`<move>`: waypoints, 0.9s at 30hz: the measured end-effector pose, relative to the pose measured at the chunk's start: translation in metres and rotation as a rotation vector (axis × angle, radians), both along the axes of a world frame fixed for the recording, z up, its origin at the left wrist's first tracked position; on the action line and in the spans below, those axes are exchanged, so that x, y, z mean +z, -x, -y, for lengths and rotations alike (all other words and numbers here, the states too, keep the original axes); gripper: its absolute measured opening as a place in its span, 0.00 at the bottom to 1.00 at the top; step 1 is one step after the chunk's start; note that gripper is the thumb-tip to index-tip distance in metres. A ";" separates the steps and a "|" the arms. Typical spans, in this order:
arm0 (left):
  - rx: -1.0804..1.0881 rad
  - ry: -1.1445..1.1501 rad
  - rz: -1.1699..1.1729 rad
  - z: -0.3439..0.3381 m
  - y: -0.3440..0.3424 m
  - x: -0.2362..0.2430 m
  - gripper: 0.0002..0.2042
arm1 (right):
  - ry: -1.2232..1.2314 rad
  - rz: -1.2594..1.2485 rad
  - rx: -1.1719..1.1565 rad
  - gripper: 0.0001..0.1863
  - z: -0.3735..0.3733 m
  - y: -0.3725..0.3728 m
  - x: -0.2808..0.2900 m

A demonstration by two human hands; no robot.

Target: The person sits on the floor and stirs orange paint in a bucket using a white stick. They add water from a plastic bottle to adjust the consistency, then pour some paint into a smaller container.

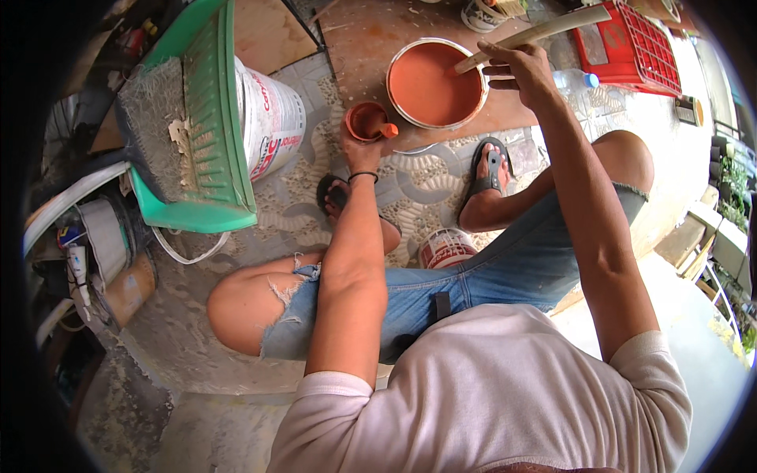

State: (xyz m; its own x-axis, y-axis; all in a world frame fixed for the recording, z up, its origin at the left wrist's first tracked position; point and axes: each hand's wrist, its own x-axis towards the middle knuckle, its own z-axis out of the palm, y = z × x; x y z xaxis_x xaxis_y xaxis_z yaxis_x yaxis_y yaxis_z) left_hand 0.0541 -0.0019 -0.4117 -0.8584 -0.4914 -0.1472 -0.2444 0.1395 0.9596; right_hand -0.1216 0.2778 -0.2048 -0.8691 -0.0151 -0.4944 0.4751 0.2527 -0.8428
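Two bare hands are engaged, each with its own item. The left hand (359, 151) grasps a small orange-red cup (367, 120) by its near side, with the opening facing upward. An orange piece projects at the right side of the cup; its kind cannot be determined. A dark band (364, 175) encircles the left wrist. The right hand (522, 72) grips a pale wooden stick (544, 33), with the thumb against the stick and the other fingers spread below it. The stick slants across the right rim of a round bucket (436, 126), and its lower end meets the orange-red paint (432, 87) inside. The bucket stands on a brown board (364, 49), beyond the cup and to its right; cup and bucket are apart.

To the left, a green plastic container (211, 126) is positioned beside a white printed pail (274, 118). To the right of the bucket are a clear bottle with a blue cap (590, 80) and a red crate (623, 47). One smaller tub (446, 247) is located between the legs, on the patterned floor (422, 173).
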 end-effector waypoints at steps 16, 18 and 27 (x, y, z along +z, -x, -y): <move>0.057 -0.075 -0.002 0.008 0.003 -0.026 0.49 | 0.022 -0.005 -0.194 0.37 0.001 0.008 -0.031; 0.059 -0.062 -0.004 0.007 0.006 -0.027 0.49 | 0.016 -0.063 -0.215 0.37 0.004 0.005 -0.030; 0.060 -0.027 0.035 -0.003 0.006 -0.005 0.50 | -0.217 -0.032 -0.181 0.08 -0.003 -0.011 -0.040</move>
State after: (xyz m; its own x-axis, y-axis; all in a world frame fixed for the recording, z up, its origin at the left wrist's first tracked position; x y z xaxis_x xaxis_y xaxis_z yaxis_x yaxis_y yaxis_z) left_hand 0.0480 0.0013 -0.4165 -0.8216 -0.5375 -0.1901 -0.2846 0.0978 0.9536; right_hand -0.1110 0.2806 -0.2444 -0.8631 0.2452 -0.4415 0.5032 0.3425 -0.7934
